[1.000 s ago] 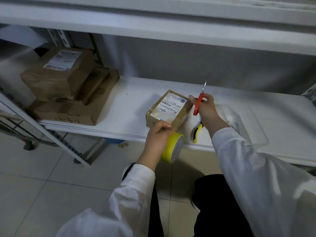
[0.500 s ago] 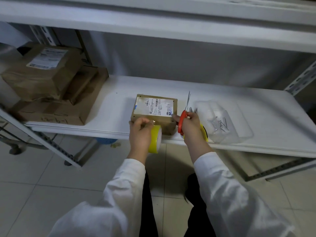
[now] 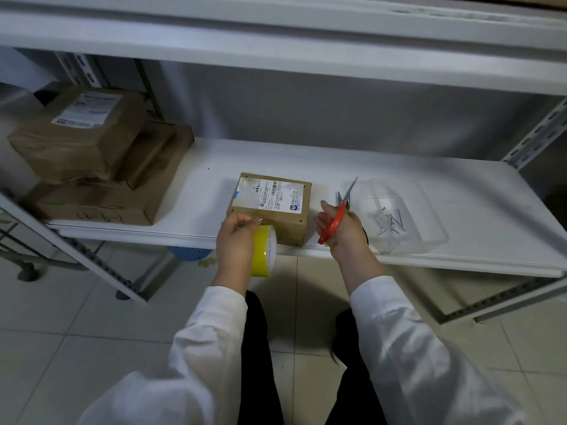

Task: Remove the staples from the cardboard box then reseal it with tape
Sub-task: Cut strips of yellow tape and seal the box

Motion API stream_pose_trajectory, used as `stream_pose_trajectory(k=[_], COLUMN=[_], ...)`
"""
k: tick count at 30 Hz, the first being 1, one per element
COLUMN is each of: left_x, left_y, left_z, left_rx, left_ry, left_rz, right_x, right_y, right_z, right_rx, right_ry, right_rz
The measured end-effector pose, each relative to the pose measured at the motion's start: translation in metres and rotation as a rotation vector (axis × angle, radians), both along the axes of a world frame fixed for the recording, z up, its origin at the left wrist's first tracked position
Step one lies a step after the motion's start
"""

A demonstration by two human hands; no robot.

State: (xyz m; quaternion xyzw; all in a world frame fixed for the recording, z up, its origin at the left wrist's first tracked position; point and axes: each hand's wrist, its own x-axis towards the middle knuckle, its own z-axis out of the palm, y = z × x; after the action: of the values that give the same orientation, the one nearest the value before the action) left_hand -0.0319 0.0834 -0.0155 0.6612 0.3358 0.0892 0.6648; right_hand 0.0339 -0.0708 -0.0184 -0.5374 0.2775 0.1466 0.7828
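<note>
A tape roll (image 3: 264,256) is gripped in the left hand (image 3: 234,239), fingertips (image 3: 252,221) at the near edge of the box (image 3: 271,205). Scissors (image 3: 336,220) are held in the right hand (image 3: 342,233), blades beyond the fingers (image 3: 324,210); a nail tray (image 3: 429,229) lies right of them.

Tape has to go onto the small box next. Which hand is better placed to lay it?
Left, probably. The left hand grips the yellow tape roll at the small box's near face, while the right hand holds the red scissors beside the box.
</note>
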Motion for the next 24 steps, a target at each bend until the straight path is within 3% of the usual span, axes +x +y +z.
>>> stream_pose_trajectory(k=[4,16,24], left_x=[-0.003,0.002,0.001], left_y=[-0.006,-0.012,-0.001], left_z=[0.003,0.003,-0.002], left_rx=[-0.06,-0.122,-0.196], left_ry=[-0.025,-0.04,-0.074], left_rz=[-0.009,-0.083,-0.116], right_x=[0.0,-0.01,0.032], right_y=[-0.007,-0.001,-0.005], right_z=[0.0,0.004,0.005], right_rx=[0.046,-0.002,-0.384], right_ry=[0.003,0.007,-0.194], right_rz=[-0.056,0.144,0.108])
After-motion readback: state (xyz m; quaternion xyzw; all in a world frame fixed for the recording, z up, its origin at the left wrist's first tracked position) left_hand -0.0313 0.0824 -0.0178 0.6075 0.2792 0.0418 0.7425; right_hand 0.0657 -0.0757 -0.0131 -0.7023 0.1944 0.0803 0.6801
